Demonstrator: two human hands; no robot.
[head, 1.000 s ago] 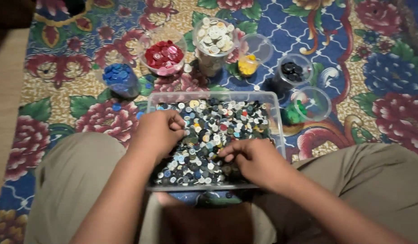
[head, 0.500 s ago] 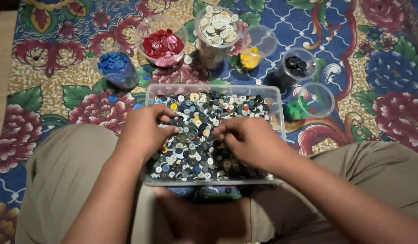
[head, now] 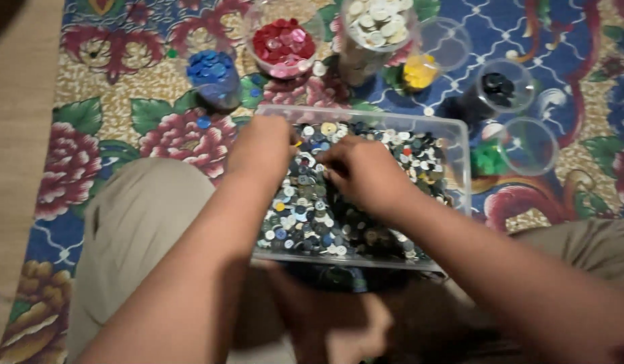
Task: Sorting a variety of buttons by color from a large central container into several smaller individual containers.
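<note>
Both hands rest in the clear bin (head: 460, 145) of mixed buttons (head: 305, 216). Left hand (head: 261, 152) and right hand (head: 366, 172): fingers curled; grip contents cannot be determined.

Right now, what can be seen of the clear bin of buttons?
The bin is a shallow rectangular tray of clear plastic, upright on the flowered mat against the person's legs. It is filled with mixed buttons, mostly dark and white with some yellow, blue and red. The left hand and right hand both reach into it, fingers down among the buttons. Small cups stand beyond its far wall.
</note>
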